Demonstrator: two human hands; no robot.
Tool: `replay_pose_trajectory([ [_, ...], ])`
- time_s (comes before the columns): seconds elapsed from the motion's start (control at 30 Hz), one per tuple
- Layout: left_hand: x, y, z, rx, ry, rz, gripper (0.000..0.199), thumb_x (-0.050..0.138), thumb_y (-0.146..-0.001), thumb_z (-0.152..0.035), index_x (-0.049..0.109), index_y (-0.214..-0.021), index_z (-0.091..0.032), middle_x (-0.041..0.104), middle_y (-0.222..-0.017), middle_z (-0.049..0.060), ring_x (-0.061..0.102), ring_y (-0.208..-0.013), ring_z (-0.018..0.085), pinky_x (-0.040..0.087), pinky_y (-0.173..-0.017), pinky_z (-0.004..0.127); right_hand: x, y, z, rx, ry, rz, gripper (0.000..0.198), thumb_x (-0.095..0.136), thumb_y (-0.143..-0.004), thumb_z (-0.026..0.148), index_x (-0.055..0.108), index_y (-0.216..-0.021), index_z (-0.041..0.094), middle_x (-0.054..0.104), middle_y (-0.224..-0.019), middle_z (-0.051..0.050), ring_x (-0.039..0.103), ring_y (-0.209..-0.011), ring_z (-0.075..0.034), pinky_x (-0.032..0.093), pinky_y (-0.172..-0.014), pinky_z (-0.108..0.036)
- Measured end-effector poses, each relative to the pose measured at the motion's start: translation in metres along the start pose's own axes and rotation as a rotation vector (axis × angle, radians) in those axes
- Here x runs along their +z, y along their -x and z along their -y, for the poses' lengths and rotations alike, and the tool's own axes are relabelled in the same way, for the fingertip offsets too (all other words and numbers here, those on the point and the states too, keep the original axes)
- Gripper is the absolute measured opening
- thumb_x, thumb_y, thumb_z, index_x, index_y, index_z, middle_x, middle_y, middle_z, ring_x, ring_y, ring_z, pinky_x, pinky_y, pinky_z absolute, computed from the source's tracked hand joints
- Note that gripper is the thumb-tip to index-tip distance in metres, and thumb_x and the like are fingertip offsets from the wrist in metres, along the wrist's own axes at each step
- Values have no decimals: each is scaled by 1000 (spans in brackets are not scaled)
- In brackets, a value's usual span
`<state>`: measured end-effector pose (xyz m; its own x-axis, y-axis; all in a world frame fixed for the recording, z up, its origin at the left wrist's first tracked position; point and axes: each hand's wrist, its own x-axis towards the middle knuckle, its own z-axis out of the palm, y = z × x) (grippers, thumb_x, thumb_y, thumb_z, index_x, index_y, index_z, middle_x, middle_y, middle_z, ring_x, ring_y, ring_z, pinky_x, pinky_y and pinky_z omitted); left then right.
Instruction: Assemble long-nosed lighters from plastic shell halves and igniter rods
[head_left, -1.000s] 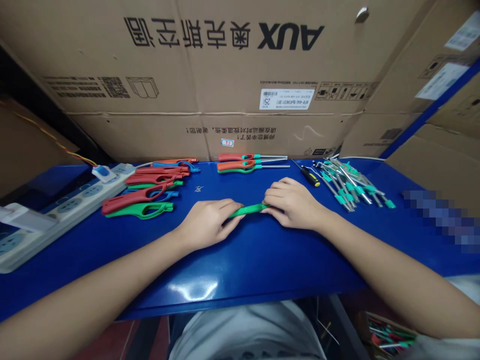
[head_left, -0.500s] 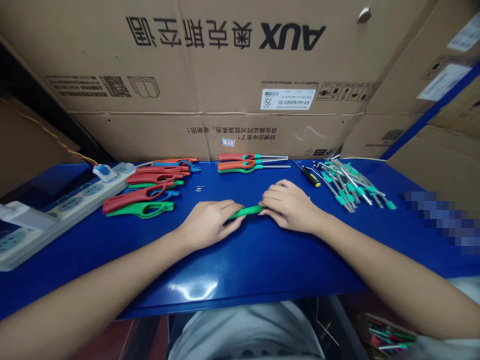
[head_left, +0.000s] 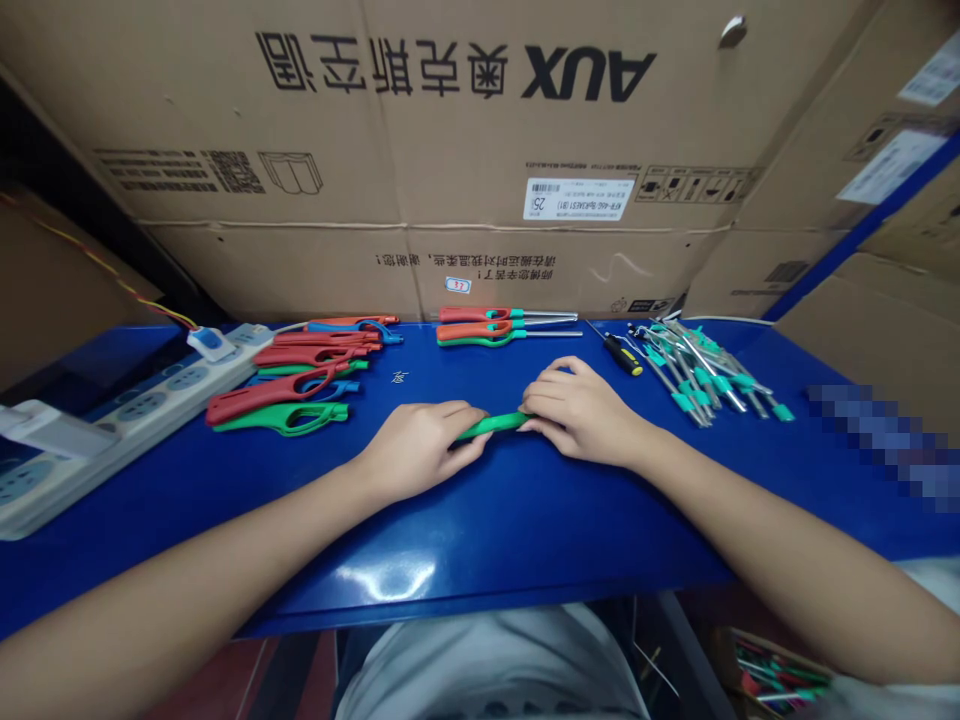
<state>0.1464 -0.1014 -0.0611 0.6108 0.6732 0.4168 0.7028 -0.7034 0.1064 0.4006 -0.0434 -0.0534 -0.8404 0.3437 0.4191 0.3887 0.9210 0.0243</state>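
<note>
Both of my hands are closed on a green lighter handle (head_left: 496,425), held low over the blue table. My left hand (head_left: 421,448) pinches its left end between thumb and fingers. At the right end, my right hand (head_left: 576,412) grips it with bent fingers, which hide that end. Several red, green, blue and orange lighter handles (head_left: 281,395) lie in a pile to the left. Beyond my hands rest a few lighters (head_left: 480,330) with metal rods fitted. A heap of metal lighter rods with teal parts (head_left: 705,370) lies to the right.
A black and yellow screwdriver (head_left: 624,355) lies beside the rods. Small screws (head_left: 400,378) are on the blue table (head_left: 480,540). A white power strip (head_left: 142,405) runs along the left. Cardboard (head_left: 450,130) walls the back. Below right is a box of lighter parts (head_left: 780,665).
</note>
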Motion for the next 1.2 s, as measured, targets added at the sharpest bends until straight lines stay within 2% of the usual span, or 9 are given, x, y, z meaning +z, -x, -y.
replay_pose_trajectory([
  [0.1, -1, 0, 3, 0, -50, -16, 21, 54, -99, -29, 70, -106, -19, 77, -94, 2, 72, -75, 16, 48, -62, 24, -6, 0, -3, 75, -28, 40, 23, 60, -98, 40, 71, -104, 21, 75, -107, -5, 64, -99, -21, 34, -100, -41],
  [0.27, -4, -1, 10, -48, -111, -44, 20, 57, -97, -31, 72, -104, -20, 78, -95, 1, 73, -78, 17, 47, -60, 24, -16, 5, -15, 217, 101, 86, 55, 69, -90, 46, 59, -136, 19, 67, -131, -12, 59, -118, -30, 32, -106, -48],
  [0.37, -4, -1, 13, -94, -133, -55, 20, 58, -95, -31, 73, -103, -21, 78, -95, 1, 74, -79, 17, 46, -57, 24, -21, 10, -27, 289, 154, 115, 52, 72, -87, 40, 60, -133, 18, 68, -128, -12, 59, -119, -32, 32, -108, -50],
  [0.47, -5, -1, 15, -111, -146, -62, 20, 58, -95, -32, 74, -102, -21, 79, -95, 1, 74, -80, 18, 46, -56, 24, -23, 14, -38, 307, 141, 137, 29, 71, -88, 36, 70, -112, 20, 74, -116, -9, 61, -113, -30, 30, -109, -52],
  [0.57, -6, -1, 15, -106, -155, -76, 20, 59, -95, -32, 74, -101, -21, 79, -95, 0, 75, -81, 19, 46, -55, 25, -21, 17, -45, 232, 87, 143, 16, 65, -94, 35, 73, -96, 21, 77, -102, -5, 64, -102, -25, 31, -108, -49],
  [0.8, -3, 0, 6, -43, -101, -133, 20, 57, -95, -28, 73, -103, -19, 78, -92, 0, 74, -76, 16, 48, -58, 24, -11, 8, -26, 16, -14, 29, 25, 53, -101, 32, 71, -108, 17, 75, -103, -10, 65, -96, -21, 42, -97, -40],
  [0.93, -3, 1, -2, -26, -29, -183, 20, 57, -95, -27, 73, -103, -17, 78, -89, 2, 72, -69, 14, 49, -58, 23, -9, 3, -8, -79, 57, -36, 26, 48, -103, 28, 69, -103, 13, 74, -95, -12, 64, -87, -21, 46, -86, -39],
  [1.13, -6, 2, -12, -112, 226, -240, 20, 59, -94, -29, 76, -96, -17, 78, -87, 5, 70, -70, 15, 52, -66, 23, -14, 1, 3, -173, 190, -162, 19, 50, -101, 21, 67, -100, 12, 72, -85, -12, 62, -77, -20, 47, -78, -39],
  [1.2, -7, 1, -16, -203, 319, -240, 23, 61, -94, -31, 77, -88, -17, 76, -80, 3, 67, -64, 13, 49, -60, 22, -18, 0, 5, -193, 223, -204, 17, 51, -99, 18, 67, -99, 11, 72, -83, -12, 61, -76, -21, 48, -77, -39],
])
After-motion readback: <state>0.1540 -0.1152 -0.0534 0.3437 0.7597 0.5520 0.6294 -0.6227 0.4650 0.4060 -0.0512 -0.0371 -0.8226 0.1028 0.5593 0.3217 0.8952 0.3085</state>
